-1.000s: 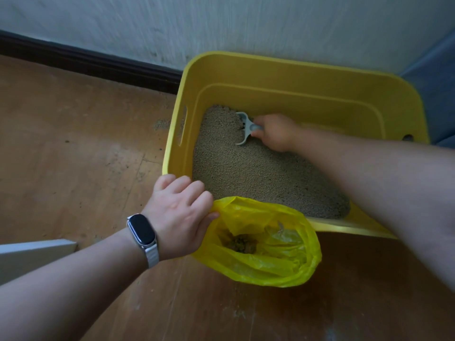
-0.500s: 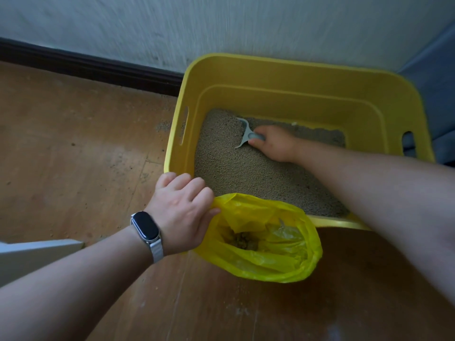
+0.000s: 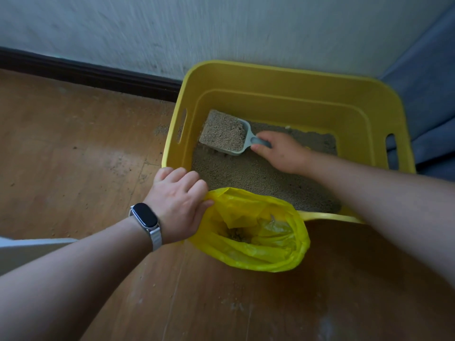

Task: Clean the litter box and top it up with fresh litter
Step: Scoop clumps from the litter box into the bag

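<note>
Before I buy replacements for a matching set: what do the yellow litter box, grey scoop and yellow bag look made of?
Yellow rectangular litter box: likely rigid moulded plastic, smooth satin walls, cut-out handles. Small grey scoop: probably hard matte plastic, one-piece shape. Crinkled yellow bag: thin glossy plastic film, creased shiny folds.

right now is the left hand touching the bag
Touching. The head view shows the left hand gripping the rim of the bag at its left edge, thumb pressed on the plastic, holding it open.
</note>
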### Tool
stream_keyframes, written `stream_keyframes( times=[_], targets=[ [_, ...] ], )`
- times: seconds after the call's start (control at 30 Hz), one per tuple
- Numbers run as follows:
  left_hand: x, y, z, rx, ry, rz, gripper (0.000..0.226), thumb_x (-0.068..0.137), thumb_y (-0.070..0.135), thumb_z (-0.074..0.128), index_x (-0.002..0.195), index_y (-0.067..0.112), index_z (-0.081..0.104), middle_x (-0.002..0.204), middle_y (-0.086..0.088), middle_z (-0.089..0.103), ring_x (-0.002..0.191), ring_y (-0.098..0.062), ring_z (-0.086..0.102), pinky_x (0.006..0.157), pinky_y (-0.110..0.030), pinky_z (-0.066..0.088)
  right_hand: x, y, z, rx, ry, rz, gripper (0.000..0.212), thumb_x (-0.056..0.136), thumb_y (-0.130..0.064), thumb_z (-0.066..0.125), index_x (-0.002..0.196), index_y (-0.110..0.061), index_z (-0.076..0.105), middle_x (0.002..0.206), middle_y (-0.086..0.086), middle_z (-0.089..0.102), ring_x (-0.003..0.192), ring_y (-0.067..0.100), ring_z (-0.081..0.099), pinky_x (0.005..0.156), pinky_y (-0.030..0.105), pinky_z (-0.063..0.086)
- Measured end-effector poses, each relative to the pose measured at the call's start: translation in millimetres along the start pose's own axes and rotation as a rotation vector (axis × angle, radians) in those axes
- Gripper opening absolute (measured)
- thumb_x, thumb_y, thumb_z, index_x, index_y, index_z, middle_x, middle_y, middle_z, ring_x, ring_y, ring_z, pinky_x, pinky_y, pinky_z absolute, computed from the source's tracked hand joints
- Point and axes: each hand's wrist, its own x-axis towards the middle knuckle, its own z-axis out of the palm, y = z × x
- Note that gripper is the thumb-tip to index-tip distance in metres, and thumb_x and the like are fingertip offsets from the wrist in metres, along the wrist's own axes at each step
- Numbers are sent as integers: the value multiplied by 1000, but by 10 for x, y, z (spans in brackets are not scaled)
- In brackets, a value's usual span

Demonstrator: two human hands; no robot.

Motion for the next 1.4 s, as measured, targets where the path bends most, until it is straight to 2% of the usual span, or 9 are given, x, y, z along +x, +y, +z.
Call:
stream_keyframes(
  times=[0.1, 0.2, 0.3, 0.43, 0.57, 0.8, 1.03, 1.2, 1.4],
  targets=[
    [4, 6, -15, 12, -31, -5, 30, 91, 38, 47, 75, 13, 50, 72, -5, 49, 65, -28, 49, 68, -40, 40, -180, 78, -129, 18, 56, 59, 24, 99, -34, 50, 98, -14, 61, 80, 2, 57, 67, 12, 49, 57, 26, 33],
    [14, 22, -35, 25, -43, -6, 30, 90, 40, 45, 75, 14, 48, 71, -5, 49, 64, -28, 49, 67, -39, 37, -378, 121, -231, -15, 102, 73, 21, 98, -36, 50, 97, -18, 61, 82, 1, 59, 70, 14, 50, 59, 26, 34],
    [24, 32, -57, 31, -59, -5, 29, 90, 40, 44, 75, 15, 47, 70, -5, 49, 64, -28, 50, 67, -40, 38, -532, 164, -301, -58, 140, 86, 19, 97, -40, 51, 94, -24, 60, 78, -3, 58, 73, 16, 54, 61, 30, 37],
    [39, 48, -89, 44, -96, -7, 32, 89, 40, 42, 74, 13, 49, 70, -6, 50, 63, -29, 51, 66, -41, 40, -699, 186, -348, -87, 168, 145, 22, 96, -42, 51, 93, -23, 61, 79, -1, 61, 76, 21, 57, 69, 37, 45],
    [46, 54, -111, 58, -141, -17, 33, 90, 42, 40, 75, 13, 49, 71, -6, 51, 65, -29, 51, 67, -42, 41, -828, 111, -323, -36, 195, 152, 24, 96, -41, 51, 96, -20, 62, 80, 3, 63, 76, 24, 58, 70, 38, 47],
    [60, 71, -139, 67, -176, -26, 34, 89, 42, 39, 76, 13, 50, 71, -6, 52, 65, -29, 53, 68, -42, 43, -909, 47, -348, 32, 260, 189, 29, 97, -41, 50, 92, -15, 61, 71, 0, 55, 67, 21, 52, 57, 32, 34],
    [69, 78, -164, 79, -200, -33, 34, 89, 43, 38, 75, 14, 50, 70, -4, 52, 65, -28, 52, 67, -41, 43, -916, -23, -372, 1, 265, 202, 30, 96, -44, 48, 90, -18, 61, 72, 0, 58, 69, 24, 56, 60, 35, 40],
    [63, 77, -159, 72, -195, -31, 32, 89, 42, 39, 76, 15, 49, 70, -4, 51, 65, -28, 52, 67, -41, 41, -959, -89, -371, -50, 215, 223, 30, 97, -43, 47, 93, -17, 61, 77, 0, 59, 72, 23, 56, 59, 33, 39],
    [60, 80, -167, 69, -192, -35, 31, 89, 42, 39, 76, 16, 48, 71, -3, 52, 65, -28, 52, 67, -42, 43, -1007, -87, -386, -25, 247, 228, 29, 97, -43, 47, 93, -18, 61, 75, 0, 58, 70, 22, 55, 59, 33, 38]
  ],
)
